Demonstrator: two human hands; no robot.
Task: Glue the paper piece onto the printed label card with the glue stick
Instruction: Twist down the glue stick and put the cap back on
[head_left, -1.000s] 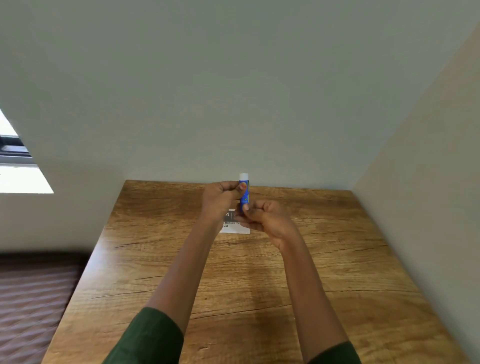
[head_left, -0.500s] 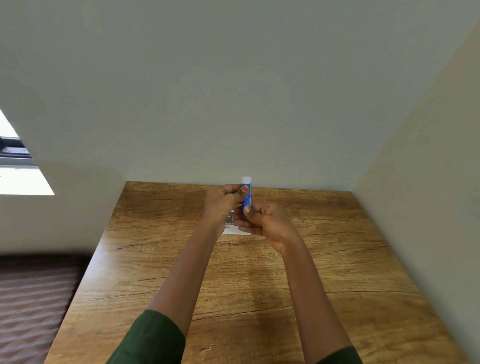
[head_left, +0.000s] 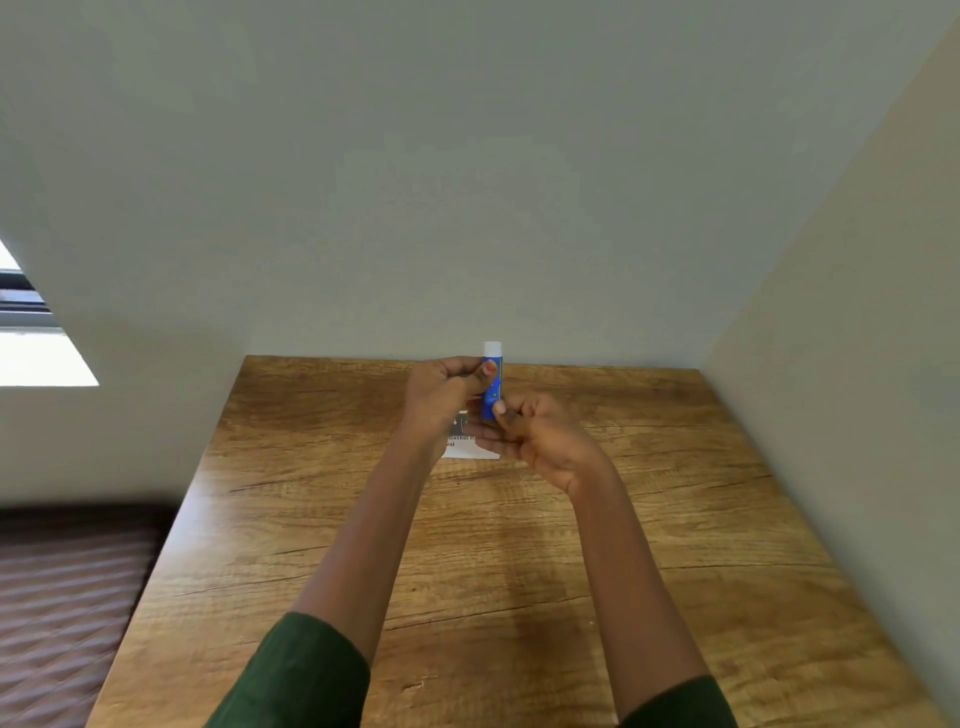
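A blue glue stick (head_left: 491, 384) with a white top end stands upright in the air above the far middle of the wooden table (head_left: 498, 545). My left hand (head_left: 441, 400) grips its upper body between thumb and fingers. My right hand (head_left: 540, 436) pinches its lower end from below. Beneath both hands lies the white printed label card (head_left: 467, 448) with black text, mostly hidden by them. No separate paper piece shows in the head view.
The table fits into a corner, with a grey wall (head_left: 467, 208) behind it and another wall (head_left: 857, 364) along its right edge. Left of the table the floor drops to a striped brown surface (head_left: 67, 597).
Both hands stay together on the glue stick and have drifted slightly away from me. The right hand's fingers have shifted a little at the stick's lower end.
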